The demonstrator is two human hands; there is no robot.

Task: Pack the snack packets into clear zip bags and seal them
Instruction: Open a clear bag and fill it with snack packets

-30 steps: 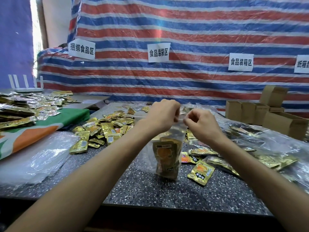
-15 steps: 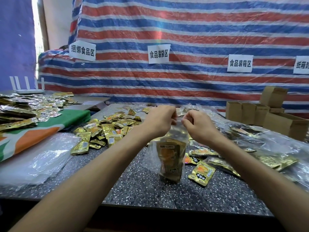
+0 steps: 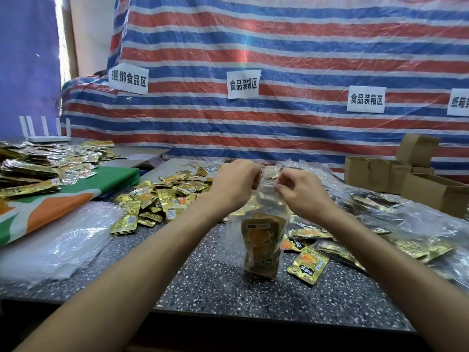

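Both your hands are pinching: left hand [image 3: 234, 184] grips the top-left of the bag [image 3: 264, 201], right hand [image 3: 299, 191] grips the zip strip [image 3: 269, 183] at top-right. The bag hangs upright between them over mid-counter. Its bottom is at or just above the counter [image 3: 215, 283]; can't tell which. The packets [image 3: 262, 245] sit stacked in its lower half.

Likely step: pressing the zip closed.

Risks:
- Strip halves misaligned under your pinch, so the seal skips and leaves a gap.
- Trapped air puffs the bag, and the zip could pop when it is stacked.
- The film is slick, so a loose pinch lets the bag drop and tip.
- The packets ride low, so they are unlikely to snag the zip.
- A loose packet [image 3: 308, 265] lies at 4 o'clock, just beside the bag, and setting the bag down on it would leave it crooked.

Surface: dark speckled stone counter.
- 10 o'clock: gold packet pile [image 3: 162, 199].
- 9 o'clock: flat clear film stack [image 3: 63, 240] beside a green-orange cloth [image 3: 76, 196].
- 3 o'clock: filled bags [image 3: 406, 224] heaped.
- 2 o'clock: cardboard boxes [image 3: 431, 189].

Room: striped red-blue tarp [image 3: 279, 47] at 12 o'clock with white paper signs [image 3: 243, 83], and a white router [image 3: 48, 135] far at 10 o'clock.
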